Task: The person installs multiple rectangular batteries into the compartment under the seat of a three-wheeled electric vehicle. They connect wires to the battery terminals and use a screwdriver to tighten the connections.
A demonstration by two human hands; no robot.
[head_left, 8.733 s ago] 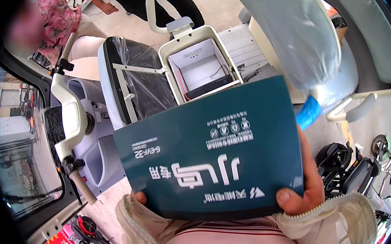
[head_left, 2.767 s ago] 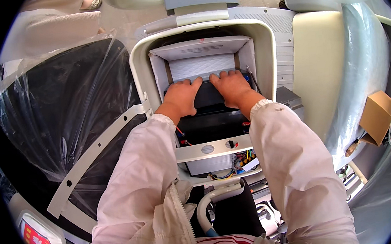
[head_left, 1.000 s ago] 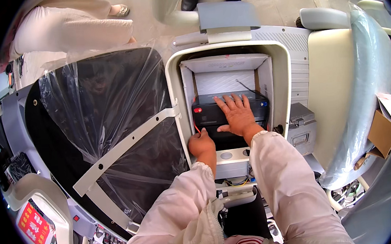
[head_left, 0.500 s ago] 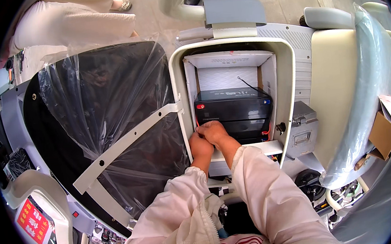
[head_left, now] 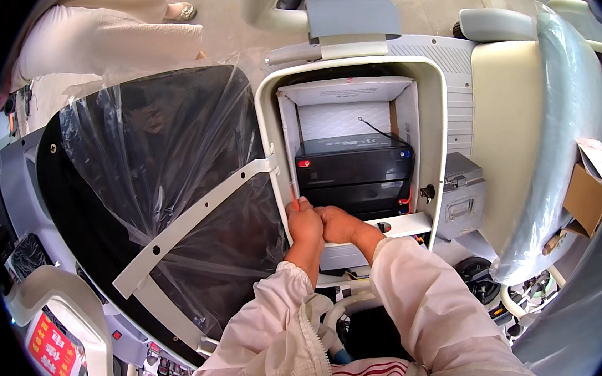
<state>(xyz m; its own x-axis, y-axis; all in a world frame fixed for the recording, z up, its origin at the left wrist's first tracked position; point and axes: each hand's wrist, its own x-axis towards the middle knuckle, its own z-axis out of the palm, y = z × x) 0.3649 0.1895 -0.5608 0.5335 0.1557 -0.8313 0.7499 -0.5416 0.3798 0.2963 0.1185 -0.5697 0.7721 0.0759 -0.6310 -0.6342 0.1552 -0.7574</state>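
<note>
A black battery [head_left: 353, 165] sits inside an open, cream-rimmed compartment [head_left: 444, 139], a red terminal at its left and a blue one at its right. My left hand [head_left: 304, 225] is closed at the compartment's near left corner, with a thin red wire [head_left: 296, 201] rising from its fingers. My right hand [head_left: 340, 224] touches it from the right, fingers curled; what they hold, if anything, is hidden. From the blue terminal side a black wire [head_left: 382, 131] slants up, ending in a small ring. White padded card [head_left: 346, 91] lines the compartment behind the battery.
A seat base wrapped in clear plastic [head_left: 187, 119] is swung open to the left on a metal bracket [head_left: 196, 218]. Right of the compartment stand a grey metal box [head_left: 463, 199] and a plastic-wrapped seat [head_left: 508, 105]. People's legs [head_left: 112, 36] show at the far side.
Both hands have moved slightly nearer to me. The left has turned upright with the red wire showing above its fingers, while the right has shifted right, its forearm now angled more sideways.
</note>
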